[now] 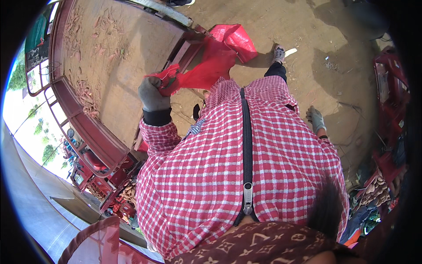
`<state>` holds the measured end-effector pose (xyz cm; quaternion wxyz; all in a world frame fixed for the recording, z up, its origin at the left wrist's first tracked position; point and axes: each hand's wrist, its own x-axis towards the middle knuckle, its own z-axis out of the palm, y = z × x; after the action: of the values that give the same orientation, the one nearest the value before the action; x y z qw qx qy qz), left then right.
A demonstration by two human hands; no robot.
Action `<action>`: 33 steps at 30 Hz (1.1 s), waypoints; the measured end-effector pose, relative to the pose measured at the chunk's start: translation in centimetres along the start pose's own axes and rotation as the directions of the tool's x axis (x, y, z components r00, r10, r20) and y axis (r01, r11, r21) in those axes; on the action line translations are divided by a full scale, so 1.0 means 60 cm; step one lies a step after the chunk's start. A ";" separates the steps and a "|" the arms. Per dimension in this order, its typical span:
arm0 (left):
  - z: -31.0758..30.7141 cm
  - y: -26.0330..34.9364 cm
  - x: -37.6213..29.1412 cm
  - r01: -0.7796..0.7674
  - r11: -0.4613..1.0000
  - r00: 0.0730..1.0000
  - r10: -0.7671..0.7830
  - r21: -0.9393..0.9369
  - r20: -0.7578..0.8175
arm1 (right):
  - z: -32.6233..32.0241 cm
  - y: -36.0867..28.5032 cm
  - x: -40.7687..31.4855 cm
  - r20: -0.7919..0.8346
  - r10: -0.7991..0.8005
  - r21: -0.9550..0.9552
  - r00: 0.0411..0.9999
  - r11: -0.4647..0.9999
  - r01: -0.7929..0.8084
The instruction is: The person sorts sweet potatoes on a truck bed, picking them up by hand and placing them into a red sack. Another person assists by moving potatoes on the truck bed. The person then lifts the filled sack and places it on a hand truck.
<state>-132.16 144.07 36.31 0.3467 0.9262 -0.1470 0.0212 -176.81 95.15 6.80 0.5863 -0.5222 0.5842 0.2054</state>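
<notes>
My left hand [153, 94], in a grey work glove, grips the edge of a red woven sack [209, 71]. The sack trails from that hand down beside my legs, and its brighter end [234, 39] lies towards the ground by the cargo bed. At my right side my gloved right hand [316, 119] hangs low with its fingers apart, holding nothing. Between the hands is my red-and-white checked jacket [211, 158] with a dark zip. One shoe [279, 53] shows on the ground ahead; the other foot is mostly hidden.
A dark red vehicle cargo bed [132, 56] stands at my left, with scattered reddish roots [87, 99], probably sweet potatoes, along its side. Its metal rail [165, 11] runs ahead. Another red vehicle [390, 85] is at far right, near piled tubers [375, 188]. Packed dirt [306, 76] lies ahead.
</notes>
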 end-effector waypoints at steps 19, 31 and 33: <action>-0.238 0.313 0.040 -0.455 0.868 0.505 0.435 0.198 -0.746 | 0.088 -0.837 0.250 -0.062 -0.625 0.928 0.778 0.252 0.275; -0.299 0.081 0.072 0.079 -0.343 0.996 0.055 -0.936 0.064 | 0.398 -0.607 -0.225 0.081 -0.782 0.948 0.618 0.253 0.195; -0.291 0.086 0.045 -0.017 -0.449 0.986 -0.156 -0.893 0.059 | 0.446 -0.659 -0.299 0.039 -0.755 0.885 0.655 0.331 0.329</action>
<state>-129.96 150.97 53.24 0.9759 0.1984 -0.0157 -0.0895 -134.75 109.97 31.56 0.9063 -0.2919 0.2369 -0.1929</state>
